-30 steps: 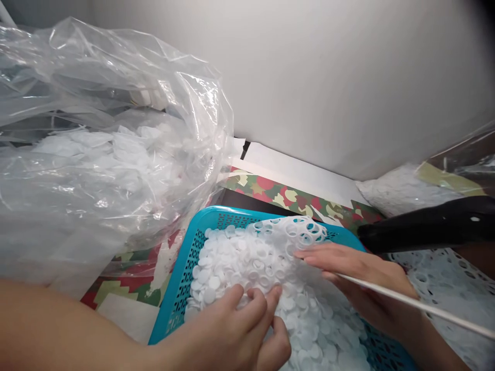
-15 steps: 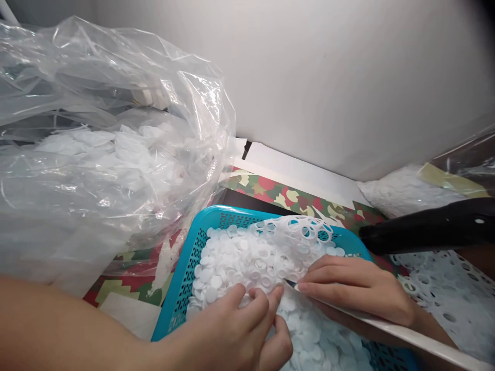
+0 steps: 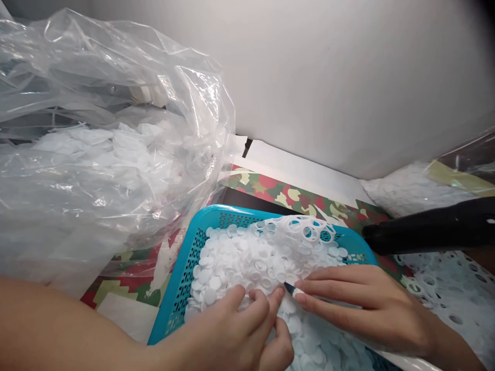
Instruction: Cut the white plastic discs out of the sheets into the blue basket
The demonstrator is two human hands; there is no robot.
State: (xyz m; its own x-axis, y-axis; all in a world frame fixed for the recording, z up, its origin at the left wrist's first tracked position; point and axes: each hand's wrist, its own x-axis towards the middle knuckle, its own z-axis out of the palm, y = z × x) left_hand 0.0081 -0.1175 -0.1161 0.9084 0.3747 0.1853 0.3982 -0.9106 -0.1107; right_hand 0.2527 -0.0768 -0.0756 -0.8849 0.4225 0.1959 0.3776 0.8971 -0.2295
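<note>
Low in the middle, my left hand (image 3: pixel 247 327) has its fingers curled and its fingertips pinched at the near end of a perforated white sheet (image 3: pixel 297 232) full of round holes. The sheet lies crumpled on many small white discs (image 3: pixel 212 282) in a blue plastic basket (image 3: pixel 189 242). Over the basket's right side, my right hand (image 3: pixel 359 304) is closed on a slim pointed tool (image 3: pixel 290 288) with a dark tip. That tip is beside my left fingertip. Most of the tool is hidden under my right hand.
A large clear plastic bag (image 3: pixel 116 206) with white pieces stands at the left. A black cylindrical arm (image 3: pixel 429 226) juts in from the right, above more perforated sheet (image 3: pixel 452 299). Another bag of white material (image 3: pixel 413 190) lies behind it, near a pale wall (image 3: pixel 290 77).
My right hand has shifted slightly right and down, and its wrist has turned, showing more of the back of the hand. The tool tip and my left hand stay nearly in place.
</note>
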